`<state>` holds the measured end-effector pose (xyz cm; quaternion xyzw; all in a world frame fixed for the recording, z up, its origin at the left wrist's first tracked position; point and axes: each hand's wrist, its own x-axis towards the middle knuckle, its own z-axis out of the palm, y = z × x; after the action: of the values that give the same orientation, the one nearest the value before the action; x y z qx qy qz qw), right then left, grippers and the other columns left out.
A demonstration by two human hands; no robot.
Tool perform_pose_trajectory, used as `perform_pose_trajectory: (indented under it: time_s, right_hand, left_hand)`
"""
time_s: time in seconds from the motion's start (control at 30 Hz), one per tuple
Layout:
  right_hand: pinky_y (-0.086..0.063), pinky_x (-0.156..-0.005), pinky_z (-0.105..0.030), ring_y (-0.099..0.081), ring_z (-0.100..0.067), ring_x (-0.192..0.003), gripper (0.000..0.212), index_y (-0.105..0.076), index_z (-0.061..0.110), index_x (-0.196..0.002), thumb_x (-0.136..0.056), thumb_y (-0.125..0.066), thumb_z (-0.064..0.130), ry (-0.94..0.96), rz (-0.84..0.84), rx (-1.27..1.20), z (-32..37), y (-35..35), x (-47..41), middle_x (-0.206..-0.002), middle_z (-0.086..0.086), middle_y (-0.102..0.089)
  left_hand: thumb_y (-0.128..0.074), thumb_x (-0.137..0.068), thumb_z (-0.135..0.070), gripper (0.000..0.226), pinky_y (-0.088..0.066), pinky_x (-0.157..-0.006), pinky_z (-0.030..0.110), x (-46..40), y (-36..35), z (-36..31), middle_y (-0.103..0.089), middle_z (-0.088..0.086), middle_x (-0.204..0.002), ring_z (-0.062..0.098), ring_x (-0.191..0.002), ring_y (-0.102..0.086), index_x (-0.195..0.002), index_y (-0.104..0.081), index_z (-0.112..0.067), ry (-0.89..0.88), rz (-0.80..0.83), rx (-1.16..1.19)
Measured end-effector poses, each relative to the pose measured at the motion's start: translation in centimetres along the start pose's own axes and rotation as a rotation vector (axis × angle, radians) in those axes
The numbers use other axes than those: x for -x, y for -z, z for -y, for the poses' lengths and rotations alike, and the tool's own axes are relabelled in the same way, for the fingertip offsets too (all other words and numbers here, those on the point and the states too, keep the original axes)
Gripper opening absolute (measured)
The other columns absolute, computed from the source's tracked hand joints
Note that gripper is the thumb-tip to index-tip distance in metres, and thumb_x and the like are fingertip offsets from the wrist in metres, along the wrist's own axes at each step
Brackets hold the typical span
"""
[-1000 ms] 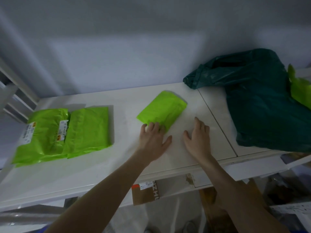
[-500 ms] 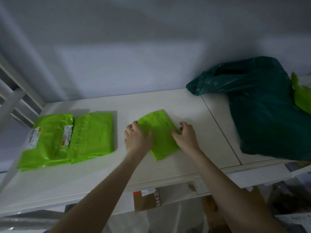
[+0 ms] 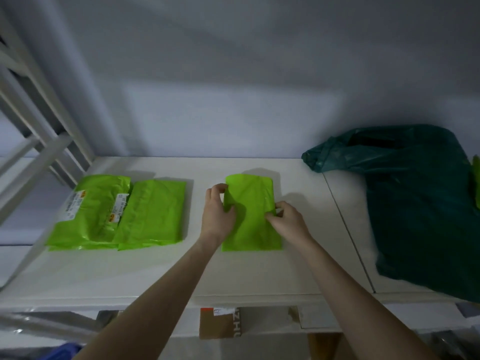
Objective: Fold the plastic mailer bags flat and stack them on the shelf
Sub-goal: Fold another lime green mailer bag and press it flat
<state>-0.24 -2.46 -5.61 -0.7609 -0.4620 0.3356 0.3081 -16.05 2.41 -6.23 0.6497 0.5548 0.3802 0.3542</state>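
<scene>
A folded lime-green mailer bag point(image 3: 251, 203) lies flat on the white shelf point(image 3: 161, 271), squared to its front edge. My left hand point(image 3: 217, 211) grips the bag's left edge, thumb on top and fingers curled at the upper corner. My right hand point(image 3: 285, 219) pinches the right edge about halfway down. To the left, a stack of folded green mailer bags point(image 3: 122, 211) rests on the shelf, two of them showing white address labels.
A large dark green plastic bag point(image 3: 420, 203) slumps over the shelf's right part, with a strip of lime-green plastic point(image 3: 475, 183) at the frame's edge. White slats point(image 3: 39, 141) rise at the left. A cardboard box point(image 3: 220, 322) sits below the shelf.
The green bag has been turned from a diagonal lie to square with the shelf edge. Both hands moved from flat on the shelf onto the bag's side edges.
</scene>
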Motion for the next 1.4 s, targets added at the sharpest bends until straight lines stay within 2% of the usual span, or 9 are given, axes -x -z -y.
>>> perform_pose_trajectory:
  time_s: [0.23, 0.33, 0.47, 0.77, 0.97, 1.07, 1.17, 1.3, 1.4]
  right_hand:
    - [-0.036, -0.05, -0.017, -0.049, -0.008, -0.055, 0.064, -0.026, 0.023, -0.141, -0.087, -0.061, 0.018, 0.185, 0.072, -0.012, 4.3, -2.5, -1.0, -0.061, 0.005, -0.049]
    - [-0.045, -0.063, -0.023, -0.058, -0.016, -0.071, 0.063, -0.029, 0.03, -0.141, -0.087, -0.058, 0.015, 0.267, 0.109, 0.014, 6.7, -4.4, -0.9, -0.072, 0.005, -0.056]
    - [-0.046, -0.091, -0.034, -0.054, -0.03, -0.11, 0.06, -0.03, 0.026, -0.144, -0.09, -0.055, 0.018, 0.342, 0.151, 0.131, 9.3, -7.5, -0.8, -0.117, -0.015, -0.051]
    - [-0.039, -0.097, -0.033, -0.049, -0.035, -0.115, 0.05, -0.036, 0.011, -0.143, -0.094, -0.048, 0.014, 0.332, 0.208, 0.227, 13.6, -15.1, 0.2, -0.126, -0.02, -0.04]
    - [-0.034, -0.101, -0.04, -0.035, -0.035, -0.123, 0.048, -0.045, 0.013, -0.135, -0.094, -0.048, 0.037, 0.361, 0.027, 0.479, 13.3, -18.0, 0.0, -0.131, -0.016, -0.039]
    - [-0.033, -0.103, -0.042, -0.037, -0.039, -0.126, 0.055, -0.042, 0.005, -0.138, -0.095, -0.039, 0.041, 0.357, 0.019, 0.475, 12.9, -19.0, 0.5, -0.138, -0.023, -0.038]
    - [-0.045, -0.094, -0.047, -0.052, -0.048, -0.112, 0.069, -0.048, -0.012, -0.128, -0.1, -0.009, 0.038, 0.259, 0.134, 0.34, 11.4, -20.4, -0.1, -0.131, -0.036, -0.045]
    - [-0.033, -0.107, -0.045, -0.036, -0.038, -0.133, 0.057, -0.02, -0.002, -0.146, -0.1, -0.024, 0.032, 0.262, 0.091, 0.402, 12.1, -20.5, 0.5, -0.151, -0.025, -0.024]
    - [-0.033, -0.104, -0.047, -0.032, -0.033, -0.136, 0.081, -0.013, 0.006, -0.149, -0.084, 0.001, 0.052, 0.264, 0.046, 0.513, 12.2, -20.3, 0.7, -0.154, -0.019, -0.019]
  left_hand:
    - [-0.052, -0.077, 0.012, 0.045, -0.038, -0.094, 0.029, -1.2, 4.9, 0.7, -0.055, 0.016, -0.116, 0.034, -0.105, -0.055, -0.118, -0.061, -0.006, -0.098, -0.111, -0.191]
    - [-0.052, -0.082, 0.011, 0.041, -0.032, -0.101, 0.026, -1.5, 7.5, 1.5, -0.055, 0.019, -0.125, 0.034, -0.117, -0.051, -0.12, -0.06, -0.001, -0.066, -0.149, -0.235]
    - [-0.05, -0.089, 0.004, 0.041, -0.028, -0.107, 0.032, -1.8, 11.0, 2.7, -0.043, 0.022, -0.139, 0.036, -0.127, -0.042, -0.129, -0.052, 0.0, -0.036, -0.163, -0.3]
    - [-0.049, -0.093, -0.004, 0.045, -0.022, -0.111, 0.035, -3.9, 18.7, 7.1, -0.035, 0.021, -0.144, 0.037, -0.132, -0.035, -0.137, -0.041, 0.003, 0.006, -0.007, -0.446]
    - [-0.052, -0.093, -0.02, 0.061, -0.025, -0.112, 0.041, -5.1, 20.5, 9.5, -0.02, 0.011, -0.153, 0.032, -0.137, -0.025, -0.147, -0.025, -0.01, -0.105, 0.181, -0.718]
    - [-0.024, -0.093, -0.037, 0.06, -0.017, -0.114, 0.037, -5.2, 20.2, 9.8, -0.013, 0.004, -0.158, 0.025, -0.142, -0.02, -0.149, -0.018, -0.017, -0.233, 0.261, -0.831]
    - [0.015, -0.073, -0.049, 0.088, -0.005, -0.117, 0.037, -4.5, 19.1, 10.5, -0.008, 0.002, -0.159, 0.018, -0.145, -0.013, -0.151, -0.012, -0.018, -0.291, 0.311, -0.925]
    - [0.024, -0.073, -0.046, 0.088, 0.004, -0.117, 0.04, -4.2, 18.1, 12.1, -0.003, 0.003, -0.159, 0.016, -0.146, -0.005, -0.151, -0.002, -0.016, -0.279, 0.319, -1.01]
    - [0.027, -0.07, -0.045, 0.089, 0.009, -0.116, 0.042, -4.4, 18.0, 12.1, 0.001, 0.002, -0.159, 0.014, -0.146, -0.001, -0.151, 0.001, -0.016, -0.269, 0.326, -1.063]
